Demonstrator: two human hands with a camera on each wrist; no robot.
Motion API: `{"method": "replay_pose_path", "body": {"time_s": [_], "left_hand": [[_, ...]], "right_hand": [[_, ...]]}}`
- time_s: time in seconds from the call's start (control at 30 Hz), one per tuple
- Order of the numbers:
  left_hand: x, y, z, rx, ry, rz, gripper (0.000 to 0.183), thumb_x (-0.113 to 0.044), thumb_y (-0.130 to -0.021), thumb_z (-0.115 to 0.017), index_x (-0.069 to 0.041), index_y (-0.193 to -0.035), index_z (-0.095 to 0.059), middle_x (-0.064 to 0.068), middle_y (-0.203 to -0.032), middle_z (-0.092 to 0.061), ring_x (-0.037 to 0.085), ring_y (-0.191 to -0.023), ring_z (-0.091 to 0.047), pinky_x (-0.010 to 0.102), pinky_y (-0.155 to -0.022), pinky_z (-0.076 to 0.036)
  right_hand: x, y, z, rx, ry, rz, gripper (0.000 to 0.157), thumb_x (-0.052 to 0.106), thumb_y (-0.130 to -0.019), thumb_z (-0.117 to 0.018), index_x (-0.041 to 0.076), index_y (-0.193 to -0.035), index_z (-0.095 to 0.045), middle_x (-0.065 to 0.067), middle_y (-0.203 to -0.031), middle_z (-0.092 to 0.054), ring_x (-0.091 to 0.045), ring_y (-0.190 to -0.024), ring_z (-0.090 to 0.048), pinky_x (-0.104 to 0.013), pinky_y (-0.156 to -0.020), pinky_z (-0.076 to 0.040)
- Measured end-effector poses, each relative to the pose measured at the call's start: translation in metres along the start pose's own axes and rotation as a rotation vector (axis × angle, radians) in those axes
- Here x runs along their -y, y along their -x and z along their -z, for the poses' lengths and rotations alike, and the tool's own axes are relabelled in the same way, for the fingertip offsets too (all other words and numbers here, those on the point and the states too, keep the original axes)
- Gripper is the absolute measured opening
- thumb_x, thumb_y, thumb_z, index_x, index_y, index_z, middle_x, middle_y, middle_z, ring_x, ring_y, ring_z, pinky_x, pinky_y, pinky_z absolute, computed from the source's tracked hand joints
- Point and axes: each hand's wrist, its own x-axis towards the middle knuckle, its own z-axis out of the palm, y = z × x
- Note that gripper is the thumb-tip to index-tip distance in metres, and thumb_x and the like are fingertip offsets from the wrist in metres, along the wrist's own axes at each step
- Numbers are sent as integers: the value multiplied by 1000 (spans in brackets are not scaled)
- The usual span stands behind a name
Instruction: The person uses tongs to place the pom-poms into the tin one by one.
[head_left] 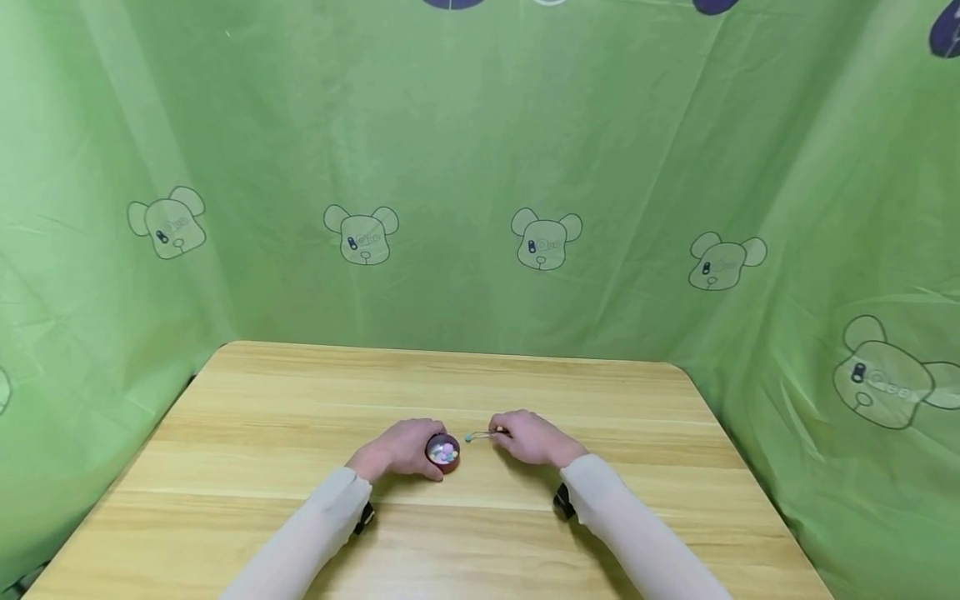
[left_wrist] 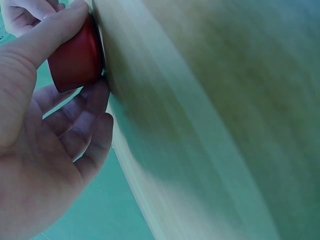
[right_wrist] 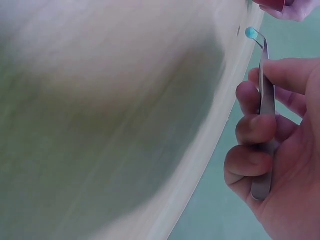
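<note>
My left hand [head_left: 405, 447] grips a small round red cup [left_wrist: 77, 57], its thumb on one side and fingers on the other. Inside the cup, several small pastel balls [head_left: 442, 452] show in the head view. My right hand [head_left: 531, 437] holds a pair of metal tweezers [right_wrist: 267, 97] with bent tips, the fingers curled round the shanks. At those tips is a little blue ball [right_wrist: 251, 33], a short way to the right of the cup in the head view.
Both hands work over a light wood-grain table [head_left: 300, 383] with rounded far corners. Green curtains [head_left: 450, 292] printed with bear heads hang behind it and at both sides. A dark wrist device [head_left: 564, 502] shows below the right sleeve.
</note>
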Motion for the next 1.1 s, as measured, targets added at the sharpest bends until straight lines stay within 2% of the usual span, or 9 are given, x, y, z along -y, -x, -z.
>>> {"method": "replay_pose_path", "body": {"time_s": [0.3, 0.73, 1.1], "left_hand": [[-2, 0, 0, -2, 4, 1, 51, -39, -66, -84, -18, -105, -60, -7, -96, -61, 13, -88, -57, 33, -81, -46], [1, -1, 0, -1, -4, -5, 50, -39, -66, -84, -17, -104, -60, -7, -95, -60, 12, -88, -57, 33, -81, -46], [0, -1, 0, -4, -9, -7, 49, -39, -66, -84, -17, -102, -59, -7, -94, -60, 12, -87, -56, 32, -80, -46]], "right_hand": [[4, -5, -3, -6, 9, 10, 11, 21, -96, -54, 16, -99, -64, 5, -90, -63, -10, -78, -57, -35, -73, -48], [-2, -1, -2, -53, 24, 60, 11, 20, -96, -55, 15, -97, -65, 6, -88, -63, -9, -78, -57, -33, -72, -48], [0, 2, 5, -79, 47, 87, 13, 19, -97, -54, 14, -99, -65, 6, -89, -64, -10, -81, -59, -32, -74, -49]]}}
